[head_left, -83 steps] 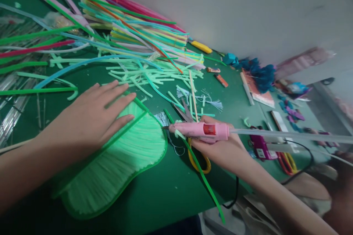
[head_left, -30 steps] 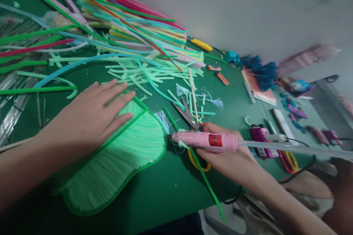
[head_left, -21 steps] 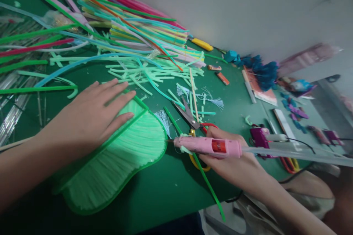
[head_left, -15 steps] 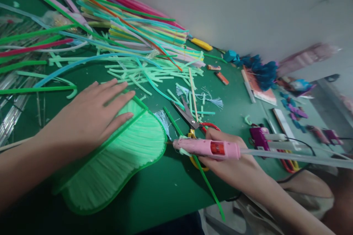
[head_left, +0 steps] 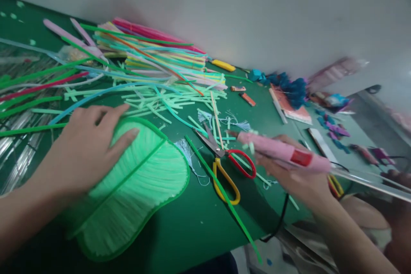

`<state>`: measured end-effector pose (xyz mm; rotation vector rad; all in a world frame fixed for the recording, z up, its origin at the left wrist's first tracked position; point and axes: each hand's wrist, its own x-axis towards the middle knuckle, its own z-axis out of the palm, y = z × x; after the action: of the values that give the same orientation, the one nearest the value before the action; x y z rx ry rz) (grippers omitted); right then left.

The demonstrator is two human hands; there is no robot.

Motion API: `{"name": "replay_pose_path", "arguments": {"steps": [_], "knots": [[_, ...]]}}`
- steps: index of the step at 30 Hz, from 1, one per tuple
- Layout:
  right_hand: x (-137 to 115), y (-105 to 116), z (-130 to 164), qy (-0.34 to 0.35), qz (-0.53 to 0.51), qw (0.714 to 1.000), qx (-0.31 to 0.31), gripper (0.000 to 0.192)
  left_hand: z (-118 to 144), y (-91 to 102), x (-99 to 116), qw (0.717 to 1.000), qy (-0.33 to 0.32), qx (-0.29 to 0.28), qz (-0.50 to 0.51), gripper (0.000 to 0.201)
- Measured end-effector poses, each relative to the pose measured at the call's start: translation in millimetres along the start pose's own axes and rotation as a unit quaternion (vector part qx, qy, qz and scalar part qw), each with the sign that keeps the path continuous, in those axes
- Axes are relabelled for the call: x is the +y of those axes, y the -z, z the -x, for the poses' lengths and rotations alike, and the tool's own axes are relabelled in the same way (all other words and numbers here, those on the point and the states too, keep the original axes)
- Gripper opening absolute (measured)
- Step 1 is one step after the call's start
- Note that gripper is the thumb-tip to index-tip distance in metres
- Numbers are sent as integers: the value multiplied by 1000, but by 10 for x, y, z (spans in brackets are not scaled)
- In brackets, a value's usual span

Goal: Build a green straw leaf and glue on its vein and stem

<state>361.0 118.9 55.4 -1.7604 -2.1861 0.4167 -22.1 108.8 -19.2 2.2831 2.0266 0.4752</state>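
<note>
While my left hand [head_left: 81,150] lies flat with fingers spread on the green leaf [head_left: 135,188], my right hand [head_left: 295,180] has its fingers wrapped around the pink glue gun [head_left: 282,152], lifted off the worktop [head_left: 199,227] with its nozzle pointing left, well apart from the leaf's edge. Between leaf and gun lie scissors [head_left: 224,167] with one yellow and one red handle, crossed by a long green strip [head_left: 221,192]. Farther back, a heap of coloured strips [head_left: 157,58] stretches along the wall
</note>
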Motion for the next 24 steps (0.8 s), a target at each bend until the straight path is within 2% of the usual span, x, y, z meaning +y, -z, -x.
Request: {"name": "replay_pose_path", "arguments": {"steps": [1,2,3,8,12,14,17,21,24], "knots": [[121,0,-64,5,99,994,54,20,-20,10,-27,1000,19,-16,13,72],[242,-12,-135,23,196,979,59,21,-43,19,-53,998,39,-32,35,74],[358,-35,-208,35,223,973,49,24,-67,27,-75,996,55,-45,61,75],[743,-190,-479,84,240,967,-17,24,-162,95,-106,986,84,-79,124,70],[765,-97,-489,126,204,968,-67,30,-178,155,-94,985,62,-97,129,63],[640,-1,-427,124,194,971,-61,32,-186,164,-84,987,32,-97,124,59],[248,13,-288,125,172,976,-54,20,-239,150,-53,987,-35,-103,115,57],[-360,-340,-91,109,114,983,-90,21,-410,135,23,977,-124,-144,101,55],[-568,-646,4,84,86,985,-122,9,-562,178,85,968,-146,-187,85,48]]}}
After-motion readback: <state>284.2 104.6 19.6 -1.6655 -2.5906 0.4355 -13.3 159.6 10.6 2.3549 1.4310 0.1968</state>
